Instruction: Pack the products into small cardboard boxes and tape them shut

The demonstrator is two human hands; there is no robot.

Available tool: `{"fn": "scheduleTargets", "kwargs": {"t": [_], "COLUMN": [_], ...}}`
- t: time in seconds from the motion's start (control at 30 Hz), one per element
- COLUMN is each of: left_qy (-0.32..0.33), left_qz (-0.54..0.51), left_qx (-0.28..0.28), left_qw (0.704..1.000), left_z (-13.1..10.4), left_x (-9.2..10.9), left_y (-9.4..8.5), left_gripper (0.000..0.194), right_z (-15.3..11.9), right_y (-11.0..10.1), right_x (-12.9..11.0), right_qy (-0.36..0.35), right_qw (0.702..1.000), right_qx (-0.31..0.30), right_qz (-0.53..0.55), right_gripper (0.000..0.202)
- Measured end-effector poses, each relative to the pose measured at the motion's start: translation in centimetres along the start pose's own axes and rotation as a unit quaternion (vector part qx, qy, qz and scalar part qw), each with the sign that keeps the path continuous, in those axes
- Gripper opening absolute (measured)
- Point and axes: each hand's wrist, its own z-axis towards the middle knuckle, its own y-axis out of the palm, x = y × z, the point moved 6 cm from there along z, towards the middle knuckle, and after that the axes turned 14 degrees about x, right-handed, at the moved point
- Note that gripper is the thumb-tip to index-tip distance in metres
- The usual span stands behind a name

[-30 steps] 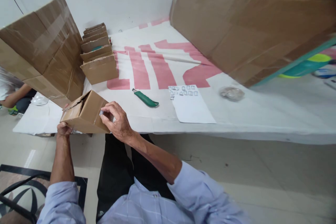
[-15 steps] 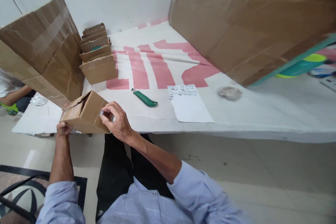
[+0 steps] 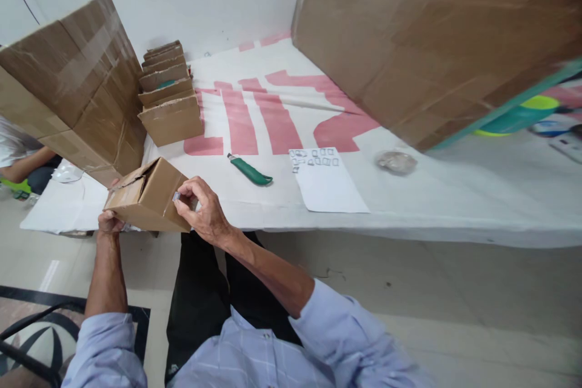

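My left hand [image 3: 111, 218] grips the far left end of a small cardboard box [image 3: 159, 197], held tilted at the table's front edge. Its fingers are partly hidden by the box. Between the thumb and forefinger of my right hand [image 3: 202, 209] is a small sticker [image 3: 176, 196], pale with a dark outline, at the right side of the box. A green utility knife [image 3: 250, 170] lies on the cloth to the right of that hand. Farther right is a white sheet [image 3: 331, 188] bearing several similar small outlined stickers along its top.
Several open cardboard boxes [image 3: 173, 121] stand in a row behind, beside a large carton [image 3: 91, 85]. Another large carton [image 3: 422, 30] fills the back right. A clear plastic bundle [image 3: 395, 162] rests on the white cloth [image 3: 454, 200]. At far left a person's arm [image 3: 27, 160] shows.
Both hands, the box and the sticker hold nearly the same place. The view has shifted very slightly.
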Motion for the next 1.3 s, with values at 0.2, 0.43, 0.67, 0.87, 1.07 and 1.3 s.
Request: {"fn": "scheduleTargets", "kwargs": {"t": [0.2,0.43,0.67,0.87,1.07,1.3], "left_qy": [0.009,-0.001,-0.013,-0.009,-0.020,-0.028], "left_qz": [0.015,0.024,0.010,-0.002,0.000,0.003], "left_qx": [-0.004,-0.010,-0.006,0.003,0.003,-0.001], "left_qw": [1.000,1.000,1.000,1.000,1.000,1.000], "left_z": [-0.1,-0.5,-0.4,-0.5,-0.6,-0.4], "left_x": [0.1,0.4,0.5,0.4,0.5,0.3], "left_y": [-0.1,1.1,1.1,1.0,1.2,1.2], "left_gripper": [0.098,0.111,0.116,0.114,0.115,0.115], "right_z": [0.0,0.0,-0.2,-0.3,-0.4,-0.7], "right_y": [0.2,0.0,-0.2,0.0,0.1,-0.2], "right_x": [-0.1,-0.2,0.0,-0.2,-0.2,-0.1], "right_qy": [-0.011,-0.010,0.001,-0.009,-0.008,0.006], "right_qw": [1.000,1.000,1.000,1.000,1.000,0.999], "right_qx": [0.008,0.005,0.010,0.017,-0.003,0.023], "right_qz": [-0.008,0.010,0.008,-0.014,-0.024,-0.034], "right_gripper": [0.011,0.012,0.010,0.010,0.014,0.008]}}
